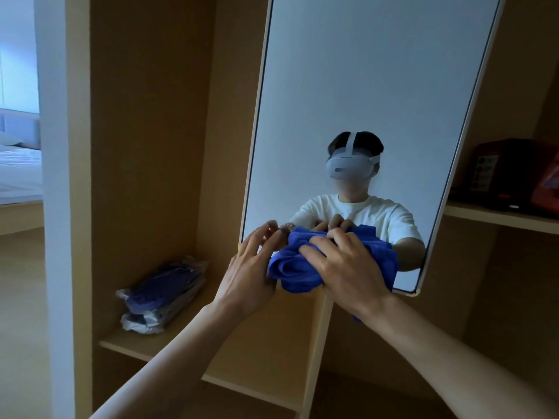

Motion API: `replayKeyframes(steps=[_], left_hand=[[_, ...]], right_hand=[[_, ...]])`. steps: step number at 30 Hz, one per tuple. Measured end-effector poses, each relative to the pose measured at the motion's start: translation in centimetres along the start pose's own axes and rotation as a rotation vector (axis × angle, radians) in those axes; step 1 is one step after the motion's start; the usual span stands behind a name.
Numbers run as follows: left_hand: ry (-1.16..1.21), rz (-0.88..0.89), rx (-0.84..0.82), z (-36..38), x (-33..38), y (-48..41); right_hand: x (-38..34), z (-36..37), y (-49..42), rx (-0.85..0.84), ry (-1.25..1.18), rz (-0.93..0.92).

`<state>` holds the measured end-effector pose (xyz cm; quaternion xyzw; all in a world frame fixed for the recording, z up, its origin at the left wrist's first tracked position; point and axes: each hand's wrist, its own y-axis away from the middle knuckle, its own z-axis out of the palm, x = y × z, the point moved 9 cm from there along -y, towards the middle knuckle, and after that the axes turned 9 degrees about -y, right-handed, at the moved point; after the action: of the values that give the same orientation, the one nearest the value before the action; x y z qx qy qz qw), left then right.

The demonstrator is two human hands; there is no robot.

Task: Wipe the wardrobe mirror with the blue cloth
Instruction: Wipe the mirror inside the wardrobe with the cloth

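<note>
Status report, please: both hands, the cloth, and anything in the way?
Right hand grips blue cloth against lower mirror. Left hand open, beside cloth. Nothing in the way.

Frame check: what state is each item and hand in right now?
mirror, uncovered except near its bottom.
blue cloth, bunched, pressed on the mirror's lower part.
right hand, gripping the cloth.
left hand, fingers spread, at the mirror's lower left edge.
plastic-wrapped package, lying on the left shelf.
</note>
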<state>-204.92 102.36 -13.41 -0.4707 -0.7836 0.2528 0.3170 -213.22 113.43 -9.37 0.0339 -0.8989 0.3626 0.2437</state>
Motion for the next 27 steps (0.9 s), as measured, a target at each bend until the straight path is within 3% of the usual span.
replayKeyframes(steps=[4, 9, 15, 19, 27], left_hand=[[0.003, -0.028, 0.033, -0.6, -0.2, 0.0], [-0.034, -0.109, 0.053, -1.2, -1.3, -0.3], [0.036, -0.244, 0.084, -1.0, -2.8, -0.6], [0.126, -0.245, 0.036, -0.4, -2.9, -0.9], [0.155, -0.231, 0.036, -0.3, -3.6, -0.8]], right_hand=[[2.2, -2.7, -3.2, 0.038, 0.047, 0.048], [6.8, -8.2, -7.8, 0.262, 0.016, 0.189], [4.5, -5.1, -5.4, 0.206, 0.037, 0.137], [1.7, -1.4, -3.2, 0.076, 0.019, 0.074], [-1.2, 1.5, 0.2, -0.016, -0.042, -0.013]])
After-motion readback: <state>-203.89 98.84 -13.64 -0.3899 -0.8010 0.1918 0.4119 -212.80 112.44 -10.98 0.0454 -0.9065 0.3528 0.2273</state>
